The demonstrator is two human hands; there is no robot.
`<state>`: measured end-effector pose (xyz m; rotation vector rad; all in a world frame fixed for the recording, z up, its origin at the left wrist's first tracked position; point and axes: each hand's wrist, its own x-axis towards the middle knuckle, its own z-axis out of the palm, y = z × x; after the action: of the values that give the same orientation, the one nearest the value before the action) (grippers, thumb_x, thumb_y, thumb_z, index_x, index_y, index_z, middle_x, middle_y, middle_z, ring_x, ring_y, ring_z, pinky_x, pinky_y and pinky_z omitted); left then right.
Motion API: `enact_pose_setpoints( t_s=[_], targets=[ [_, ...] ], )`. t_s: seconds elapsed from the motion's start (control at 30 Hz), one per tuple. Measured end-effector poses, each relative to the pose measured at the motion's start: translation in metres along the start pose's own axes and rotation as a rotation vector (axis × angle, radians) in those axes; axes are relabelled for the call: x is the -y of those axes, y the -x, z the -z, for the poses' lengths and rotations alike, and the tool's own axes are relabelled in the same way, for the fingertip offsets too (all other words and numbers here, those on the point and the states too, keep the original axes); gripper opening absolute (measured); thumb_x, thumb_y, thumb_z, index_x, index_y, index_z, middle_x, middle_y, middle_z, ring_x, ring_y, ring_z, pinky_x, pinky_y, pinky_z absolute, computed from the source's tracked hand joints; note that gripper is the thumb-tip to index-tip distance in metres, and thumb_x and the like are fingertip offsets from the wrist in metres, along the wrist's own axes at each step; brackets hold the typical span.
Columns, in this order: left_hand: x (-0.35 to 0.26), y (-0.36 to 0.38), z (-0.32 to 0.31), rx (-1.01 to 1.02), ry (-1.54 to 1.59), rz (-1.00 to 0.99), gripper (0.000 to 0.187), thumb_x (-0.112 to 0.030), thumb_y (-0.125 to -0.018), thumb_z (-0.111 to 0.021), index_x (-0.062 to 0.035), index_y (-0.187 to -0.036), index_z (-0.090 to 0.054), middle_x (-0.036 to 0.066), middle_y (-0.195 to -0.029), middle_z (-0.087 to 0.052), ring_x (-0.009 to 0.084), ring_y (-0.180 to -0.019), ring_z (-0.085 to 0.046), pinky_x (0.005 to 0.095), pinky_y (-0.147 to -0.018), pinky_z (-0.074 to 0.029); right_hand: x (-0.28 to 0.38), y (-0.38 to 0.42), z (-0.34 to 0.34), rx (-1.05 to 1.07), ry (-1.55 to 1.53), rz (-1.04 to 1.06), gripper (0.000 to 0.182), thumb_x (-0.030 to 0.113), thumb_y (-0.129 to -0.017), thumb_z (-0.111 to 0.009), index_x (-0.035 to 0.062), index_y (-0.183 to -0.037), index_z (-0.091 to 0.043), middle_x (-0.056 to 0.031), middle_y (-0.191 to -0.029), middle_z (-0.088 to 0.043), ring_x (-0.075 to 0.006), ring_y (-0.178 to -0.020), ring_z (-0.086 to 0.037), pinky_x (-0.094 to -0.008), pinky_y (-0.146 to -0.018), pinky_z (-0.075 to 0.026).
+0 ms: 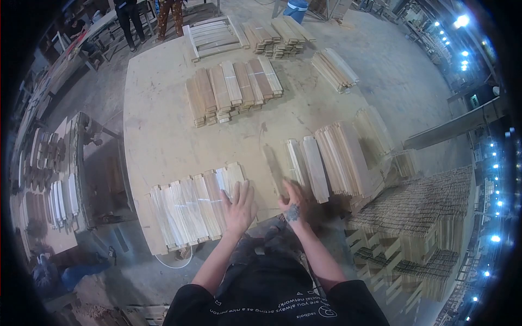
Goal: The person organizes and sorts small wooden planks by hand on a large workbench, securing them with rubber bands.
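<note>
A: What does the left hand [239, 205] rest on?

B: It lies flat, fingers spread, on the right end of a row of wrapped slats [193, 209] at the near edge of the plywood table [157, 125]. The palm presses the rightmost pieces; nothing is gripped.

A: And the right hand [293, 202]?

B: It is open, palm down, on the bare table just beside the near end of a leaning row of slats [331, 160]. The view is blurred there, so contact with the nearest slat cannot be confirmed.

A: How do the two rows lie?

B: The wrapped row sits to the left, its pieces side by side under a clear film. The leaning row stands to the right, its pieces tipped against one another and running away toward the right edge. A bare strip of table lies between them, with both hands on either side of it.

A: What else is on the table?

B: A stacked group of darker boards [234, 89] lies mid-table, and further bundles [277, 35] at the far end. A tall stack of slats [418, 228] stands right of the table.
</note>
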<state>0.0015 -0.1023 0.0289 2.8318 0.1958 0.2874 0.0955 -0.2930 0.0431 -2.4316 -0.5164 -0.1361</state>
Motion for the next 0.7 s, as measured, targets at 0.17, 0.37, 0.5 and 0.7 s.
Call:
enact_pose_setpoints(
  t_s=[0.17, 0.37, 0.5, 0.7],
  targets=[
    [-0.004, -0.002, 0.002, -0.027, 0.052, 0.034, 0.051, -0.029, -0.092, -0.067, -0.0093, -0.139, -0.060, 0.008, -0.157, -0.048, 0.0317, -0.149, -0.040, 0.0728, -0.120, -0.011, -0.019, 0.016, -0.021, 0.124, -0.456, -0.288, 0.045, 0.009, -0.090, -0.069, 0.0073, -0.135, -0.065, -0.0130, -0.124, -0.072, -0.0248, -0.112, -0.071, -0.0359, -0.096, -0.056],
    [-0.015, -0.009, 0.009, -0.100, 0.253, 0.110, 0.045, -0.024, -0.097, -0.064, -0.0085, -0.139, -0.061, 0.009, -0.155, -0.051, 0.0334, -0.148, -0.042, 0.0672, -0.123, -0.011, -0.008, 0.011, -0.012, -0.011, -0.262, -0.243, 0.041, 0.009, -0.094, -0.068, 0.0066, -0.135, -0.065, -0.0153, -0.113, -0.071, -0.0262, -0.103, -0.071, -0.0371, -0.090, -0.055],
    [-0.025, -0.018, 0.016, -0.201, 0.191, 0.088, 0.044, -0.025, -0.094, -0.068, -0.0096, -0.135, -0.064, 0.008, -0.153, -0.054, 0.0325, -0.146, -0.045, 0.0650, -0.124, -0.011, 0.010, 0.018, -0.016, 0.143, -0.104, -0.053, 0.037, 0.012, -0.093, -0.069, 0.0080, -0.130, -0.068, -0.0167, -0.105, -0.066, -0.0312, -0.101, -0.067, -0.0412, -0.088, -0.053],
    [-0.021, -0.015, 0.009, 0.055, 0.194, -0.108, 0.053, -0.028, -0.098, -0.060, -0.0092, -0.147, -0.054, 0.011, -0.166, -0.035, 0.0360, -0.155, -0.027, 0.0721, -0.121, -0.007, 0.024, 0.009, -0.001, 0.036, -0.104, 0.003, 0.039, 0.009, -0.090, -0.069, 0.0062, -0.129, -0.067, -0.0167, -0.119, -0.064, -0.0371, -0.112, -0.061, -0.0437, -0.097, -0.050]
  ],
)
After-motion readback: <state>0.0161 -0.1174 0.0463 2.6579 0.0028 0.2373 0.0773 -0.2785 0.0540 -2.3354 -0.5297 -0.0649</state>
